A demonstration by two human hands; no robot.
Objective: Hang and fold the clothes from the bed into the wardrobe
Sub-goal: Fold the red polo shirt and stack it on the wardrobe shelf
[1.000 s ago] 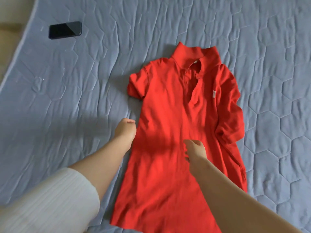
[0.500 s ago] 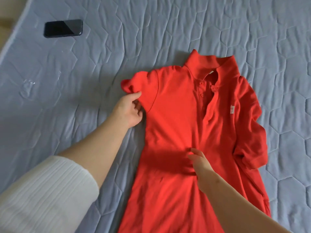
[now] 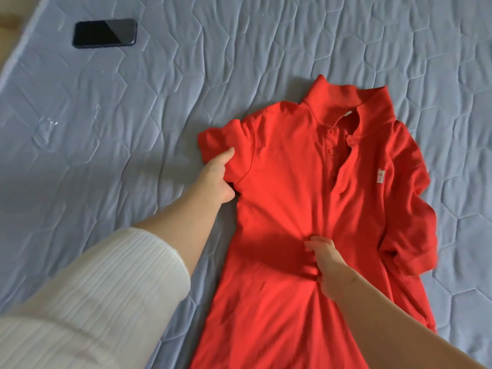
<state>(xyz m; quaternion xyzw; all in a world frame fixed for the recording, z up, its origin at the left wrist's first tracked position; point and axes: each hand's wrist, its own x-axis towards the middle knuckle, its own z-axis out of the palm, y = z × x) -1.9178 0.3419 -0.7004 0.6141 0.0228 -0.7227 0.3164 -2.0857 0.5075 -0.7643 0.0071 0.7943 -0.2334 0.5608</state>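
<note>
1. The red polo shirt (image 3: 287,198) runs off the bottom edge, so its hem is out of sight.
2. The left hand (image 3: 214,179) has its fingers under the short sleeve (image 3: 218,139) beside it; only the thumb shows, leaving the grip half hidden.
3. The right hand (image 3: 328,265) curls into bunched cloth, fingertips seemingly buried in the fold.
4. The white label (image 3: 381,177) bears print too small to read.
5. The other sleeve (image 3: 415,235) is folded over, its cuff blurred.
6. Both forearms are cut by the lower edge.

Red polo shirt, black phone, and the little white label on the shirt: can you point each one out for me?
red polo shirt (image 3: 287,187), head view, on the chest beside the buttons
black phone (image 3: 105,33), head view, middle of its screen
white label (image 3: 381,176), head view, middle of the patch
</note>
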